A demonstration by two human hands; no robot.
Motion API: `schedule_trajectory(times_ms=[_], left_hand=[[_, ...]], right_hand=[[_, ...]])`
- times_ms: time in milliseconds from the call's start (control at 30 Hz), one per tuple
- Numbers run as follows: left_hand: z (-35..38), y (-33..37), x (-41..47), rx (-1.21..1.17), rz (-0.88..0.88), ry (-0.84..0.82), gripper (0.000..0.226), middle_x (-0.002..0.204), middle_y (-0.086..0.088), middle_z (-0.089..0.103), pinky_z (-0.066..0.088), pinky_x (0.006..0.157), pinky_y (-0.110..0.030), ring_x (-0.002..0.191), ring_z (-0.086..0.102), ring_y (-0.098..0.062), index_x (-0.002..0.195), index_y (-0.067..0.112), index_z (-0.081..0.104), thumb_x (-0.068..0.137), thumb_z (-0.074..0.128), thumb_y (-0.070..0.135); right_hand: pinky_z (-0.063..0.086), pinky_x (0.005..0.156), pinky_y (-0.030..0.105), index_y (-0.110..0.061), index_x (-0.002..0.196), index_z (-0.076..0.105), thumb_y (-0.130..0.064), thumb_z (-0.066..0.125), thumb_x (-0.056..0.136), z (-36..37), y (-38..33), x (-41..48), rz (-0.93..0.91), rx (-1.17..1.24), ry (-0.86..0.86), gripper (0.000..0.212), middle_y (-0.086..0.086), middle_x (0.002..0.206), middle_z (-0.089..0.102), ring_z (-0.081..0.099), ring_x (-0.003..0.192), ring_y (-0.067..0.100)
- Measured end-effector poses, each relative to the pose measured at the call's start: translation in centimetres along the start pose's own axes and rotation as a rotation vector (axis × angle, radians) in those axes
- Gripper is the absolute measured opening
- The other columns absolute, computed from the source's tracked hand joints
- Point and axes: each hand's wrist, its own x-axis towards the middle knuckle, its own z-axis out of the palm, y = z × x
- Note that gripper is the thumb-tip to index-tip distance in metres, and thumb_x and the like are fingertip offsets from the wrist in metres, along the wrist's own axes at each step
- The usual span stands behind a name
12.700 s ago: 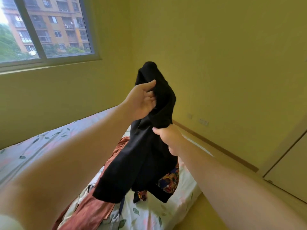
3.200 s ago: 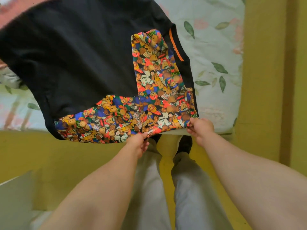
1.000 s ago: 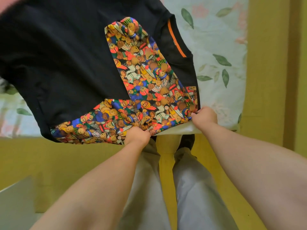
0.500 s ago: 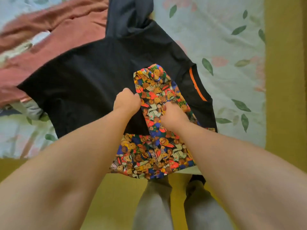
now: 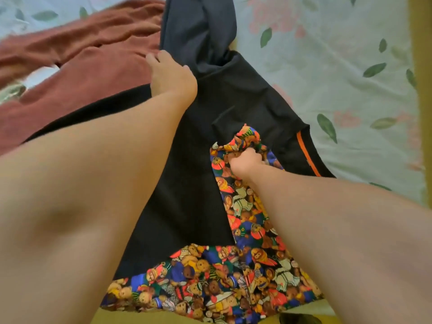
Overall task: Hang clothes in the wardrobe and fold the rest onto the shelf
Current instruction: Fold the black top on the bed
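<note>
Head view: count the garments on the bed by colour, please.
Black shirt with bear-print panels: 1
Rust-red garment: 1, possibly more bunched together
Dark blue-grey garment: 1
Total: 3

The black T-shirt (image 5: 187, 183) was matt knitted cloth, smooth and without sheen. Its bear-print panel (image 5: 210, 288) looked a flatter, finer cloth, crumpled soft at its top end. A narrow orange stripe (image 5: 306, 155) on the T-shirt's sleeve looked like smooth tape. Left of the T-shirt lay a rust-brown garment (image 5: 93, 73) with a fuzzy, napped surface. Beyond the T-shirt, a dark blue garment (image 5: 198, 26) was smooth cloth with a faint sheen. Under the T-shirt, the leaf-printed bed sheet (image 5: 339, 66) was thin, matt and wrinkled.
</note>
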Motion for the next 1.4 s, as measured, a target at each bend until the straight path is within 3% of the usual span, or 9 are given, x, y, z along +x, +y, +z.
schedule_trajectory(times_ms=[200,533,633,800,900,1000,1200,1333,1400], left_hand=[[-0.6,-0.6,6.4,-0.273,-0.313,-0.078,0.054,0.139,-0.013,0.053,0.059,0.087,-0.046,0.108,0.066,-0.034,0.141,0.012,0.043,0.098,0.052,0.043],[-3.8,-0.4,10.4,-0.496,-0.312,-0.271,0.062,0.110,-0.001,0.064,0.055,0.080,-0.038,0.091,0.063,-0.023,0.124,0.019,0.056,0.076,0.078,0.051],[-3.9,0.6,12.6,-0.614,-0.346,-0.472,0.055,0.125,-0.007,0.063,0.049,0.099,-0.048,0.109,0.060,-0.030,0.129,0.020,0.059,0.077,0.072,0.032],[1.1,-2.7,22.6,-0.728,-0.450,-0.703,0.144,0.154,-0.016,0.040,0.041,0.100,-0.068,0.128,0.046,-0.053,0.148,0.033,0.042,0.011,0.071,-0.004],[-3.2,-0.5,19.7,-0.849,-0.481,-0.651,0.126,0.137,-0.016,0.053,0.047,0.087,-0.065,0.111,0.056,-0.055,0.134,0.029,0.053,0.013,0.070,-0.001],[-7.8,3.9,13.9,-0.954,-0.292,-0.669,0.061,0.115,-0.004,0.068,0.051,0.089,-0.045,0.109,0.066,-0.031,0.109,0.016,0.066,0.050,0.080,0.025],[-8.2,7.1,8.8,-0.856,0.175,-0.340,0.018,0.115,0.002,0.067,0.054,0.096,-0.033,0.105,0.065,-0.014,0.113,0.023,0.058,0.099,0.060,0.035],[-6.8,4.7,3.7,-0.407,0.942,0.189,0.030,0.119,-0.012,0.066,0.048,0.103,-0.030,0.110,0.061,-0.016,0.121,0.003,0.063,0.103,0.052,0.024],[-4.7,1.4,0.6,-0.025,1.316,0.179,0.034,0.124,-0.020,0.065,0.045,0.106,-0.046,0.115,0.061,-0.036,0.123,0.001,0.066,0.096,0.057,0.021]], right_hand=[[0.039,0.114,0.046,-0.003,0.149,0.033,-0.032,0.047,0.101,0.4,-1.4,1.4,0.063,-0.186,-0.052,0.058,0.018,0.147,0.042,0.042,0.136,0.036],[0.037,0.115,0.047,-0.003,0.149,0.031,-0.031,0.049,0.102,-0.1,-2.2,0.8,0.089,-0.267,-0.076,0.058,0.018,0.147,0.038,0.038,0.138,0.036],[0.041,0.113,0.043,-0.004,0.148,0.035,-0.030,0.044,0.104,-0.5,-2.8,0.5,0.067,-0.315,-0.094,0.051,0.017,0.145,0.042,0.042,0.135,0.034],[0.041,0.113,0.045,-0.006,0.149,0.035,-0.030,0.048,0.101,-0.3,-3.1,0.6,0.091,-0.321,-0.099,0.055,0.016,0.146,0.041,0.040,0.136,0.035],[0.042,0.112,0.045,-0.005,0.147,0.034,-0.032,0.050,0.100,-0.2,-3.0,0.7,0.122,-0.312,-0.092,0.057,0.017,0.144,0.042,0.042,0.134,0.034],[0.042,0.111,0.044,-0.005,0.147,0.036,-0.033,0.051,0.099,0.1,-3.1,1.0,0.136,-0.312,-0.083,0.057,0.016,0.143,0.043,0.043,0.133,0.034],[0.042,0.111,0.045,-0.006,0.149,0.032,-0.040,0.060,0.093,0.5,-2.9,1.1,0.198,-0.230,-0.056,0.071,0.018,0.145,0.040,0.043,0.133,0.035],[0.039,0.113,0.045,-0.005,0.152,0.024,-0.043,0.059,0.095,0.3,-3.0,0.9,0.187,-0.178,-0.064,0.077,0.018,0.150,0.034,0.040,0.136,0.035],[0.039,0.112,0.043,-0.001,0.150,0.031,-0.039,0.058,0.097,0.0,-2.9,0.7,0.131,-0.173,-0.074,0.071,0.019,0.149,0.039,0.041,0.137,0.036]])
